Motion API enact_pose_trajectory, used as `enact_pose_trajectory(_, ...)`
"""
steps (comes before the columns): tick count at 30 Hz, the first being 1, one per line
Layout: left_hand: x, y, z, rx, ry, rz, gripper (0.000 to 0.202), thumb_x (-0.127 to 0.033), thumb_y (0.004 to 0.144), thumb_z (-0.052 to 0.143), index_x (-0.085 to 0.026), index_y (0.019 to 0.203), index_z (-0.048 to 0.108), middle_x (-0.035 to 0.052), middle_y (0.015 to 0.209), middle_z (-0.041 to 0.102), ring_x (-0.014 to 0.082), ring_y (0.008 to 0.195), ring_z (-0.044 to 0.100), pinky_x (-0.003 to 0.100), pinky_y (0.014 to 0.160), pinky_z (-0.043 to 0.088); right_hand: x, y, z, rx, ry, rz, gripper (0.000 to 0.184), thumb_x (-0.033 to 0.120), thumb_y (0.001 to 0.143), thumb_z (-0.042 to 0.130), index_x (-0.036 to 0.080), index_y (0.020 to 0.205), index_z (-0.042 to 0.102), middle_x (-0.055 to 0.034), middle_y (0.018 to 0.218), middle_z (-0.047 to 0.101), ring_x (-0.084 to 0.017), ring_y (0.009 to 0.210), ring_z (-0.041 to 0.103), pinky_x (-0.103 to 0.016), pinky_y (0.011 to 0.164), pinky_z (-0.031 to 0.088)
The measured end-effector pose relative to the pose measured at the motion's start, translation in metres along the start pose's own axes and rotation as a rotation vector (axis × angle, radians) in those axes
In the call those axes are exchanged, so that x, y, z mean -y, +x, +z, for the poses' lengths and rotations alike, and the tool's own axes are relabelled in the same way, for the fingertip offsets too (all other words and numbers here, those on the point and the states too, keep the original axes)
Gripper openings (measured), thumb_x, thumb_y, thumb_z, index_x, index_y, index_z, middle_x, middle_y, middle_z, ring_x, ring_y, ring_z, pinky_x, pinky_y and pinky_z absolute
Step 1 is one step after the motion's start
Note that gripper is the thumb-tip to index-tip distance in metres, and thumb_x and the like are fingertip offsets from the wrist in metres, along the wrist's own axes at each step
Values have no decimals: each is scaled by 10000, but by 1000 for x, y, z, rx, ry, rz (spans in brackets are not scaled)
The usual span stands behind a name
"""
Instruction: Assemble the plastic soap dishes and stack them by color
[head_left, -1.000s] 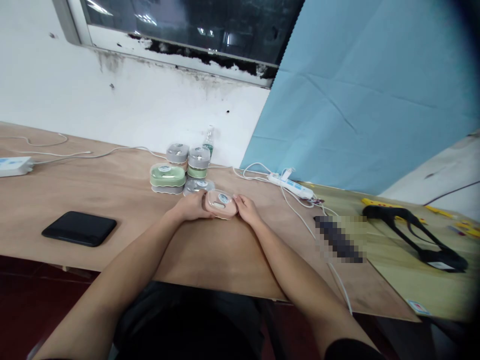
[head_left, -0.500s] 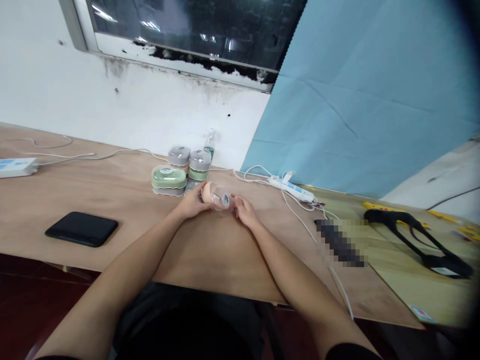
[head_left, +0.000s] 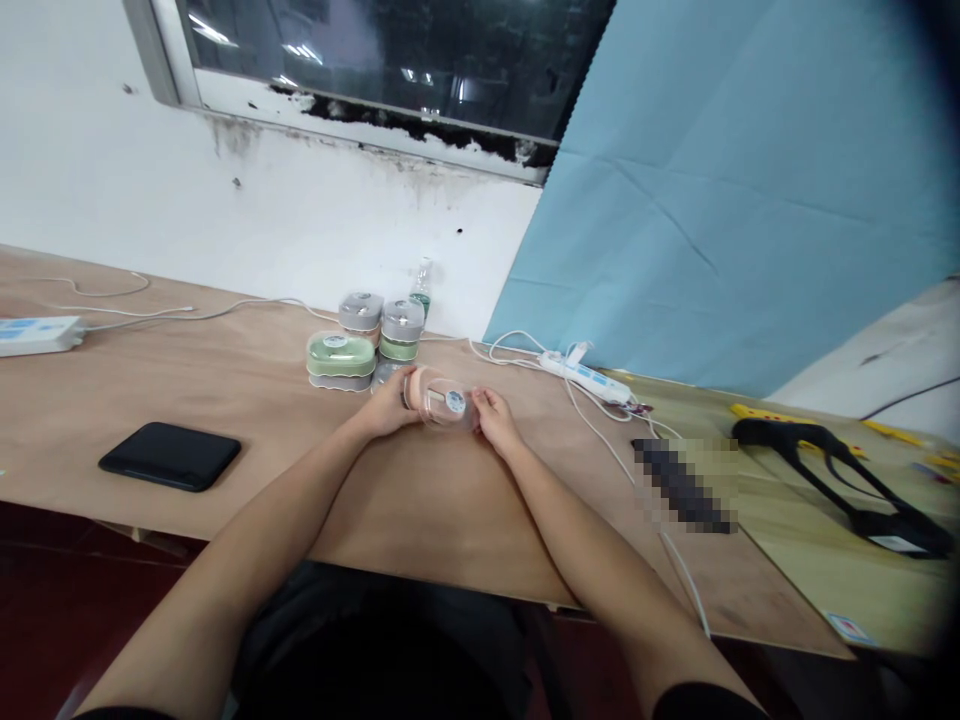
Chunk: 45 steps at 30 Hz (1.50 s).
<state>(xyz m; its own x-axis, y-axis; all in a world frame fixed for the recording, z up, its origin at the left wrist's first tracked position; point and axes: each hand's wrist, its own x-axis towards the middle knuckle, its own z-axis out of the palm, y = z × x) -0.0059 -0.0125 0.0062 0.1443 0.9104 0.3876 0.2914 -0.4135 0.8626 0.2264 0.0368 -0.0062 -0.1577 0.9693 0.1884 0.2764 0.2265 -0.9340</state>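
Observation:
Both of my hands hold a small pink soap box with a clear lid (head_left: 442,401) just above the wooden table (head_left: 225,390). My left hand (head_left: 387,407) grips its left end with curled fingers. Its right end is pinched by my right hand (head_left: 493,419). The clear lid faces me and carries a small round sticker. Just behind the box stands a group of similar boxes: a green one stacked on a grey one (head_left: 340,358) and two taller stacks (head_left: 382,326).
A black flat case (head_left: 170,455) lies at the left near the table's front edge. White power strips lie at the far left (head_left: 34,334) and behind right (head_left: 583,377), with cables. A plastic bottle (head_left: 422,282) stands by the wall. Black straps (head_left: 840,470) rest on the right table.
The pink box was lying flat between my hands a second ago. It has since been lifted and tilted so its clear lid faces me; both hands stay on it.

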Motion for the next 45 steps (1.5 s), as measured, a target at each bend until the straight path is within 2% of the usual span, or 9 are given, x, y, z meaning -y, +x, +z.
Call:
enact_pose_trajectory(2,-4,-3,4,31,22,-3,1005,-435,558,831,-162,1375,314,160,1271,551,293,1133,565,453,959,455,-1,2,0,-54,10,32,498,667,799,436,191,840,578,38,501,496,-126,406,409,-246,412,338)
enact_pose_trajectory(7,-11,-9,9,56,187,-47,954,-523,539,813,-190,1323,384,132,1194,607,311,1082,591,461,906,477,-7,8,-8,-154,-175,-67,468,626,784,459,179,748,591,-19,670,625,-161,624,529,-251,586,400)
enact_pose_trajectory(14,-25,-11,5,65,367,-63,943,-620,535,768,-215,1314,423,113,1164,628,344,1036,602,461,845,491,-5,5,-11,-100,-335,-78,422,529,833,416,177,778,642,-35,755,669,-182,710,569,-259,635,372)
enact_pose_trajectory(19,-34,-13,6,78,397,26,914,-603,597,738,-223,1351,390,110,1256,583,339,1123,563,460,927,451,2,0,-9,-122,-295,-98,435,513,853,384,171,745,631,-41,726,659,-186,700,566,-259,621,371)
enact_pose_trajectory(23,-40,-14,7,82,412,36,941,-616,598,730,-224,1372,366,114,1311,543,340,1155,545,453,947,438,5,-4,-6,-140,-260,-110,483,569,856,378,174,755,636,-47,721,670,-193,692,576,-259,610,386)
enact_pose_trajectory(30,-46,-15,8,66,417,-24,850,-654,642,670,-209,1318,411,116,1228,593,327,1082,586,431,886,465,7,-4,-4,-194,-252,-82,513,640,797,449,176,676,632,-43,647,655,-187,626,555,-254,555,366)
enact_pose_trajectory(36,-47,-15,8,60,378,5,775,-616,658,680,-212,1278,447,94,1183,617,298,1050,601,406,877,470,11,-4,-6,-217,-278,-48,531,652,779,469,167,654,646,-48,631,660,-188,610,551,-255,547,349)
enact_pose_trajectory(40,-47,-15,8,80,347,33,842,-603,634,711,-210,1322,424,112,1256,584,309,1113,575,418,928,454,9,-4,-6,-196,-242,-65,527,642,786,470,159,705,666,-51,676,673,-189,649,572,-254,576,378)
enact_pose_trajectory(45,-45,-15,9,96,368,68,1001,-587,593,749,-236,1427,320,106,1419,452,329,1251,473,435,1008,402,3,1,-5,-176,-192,-88,522,643,784,466,160,742,657,-54,723,682,-188,692,584,-253,605,418)
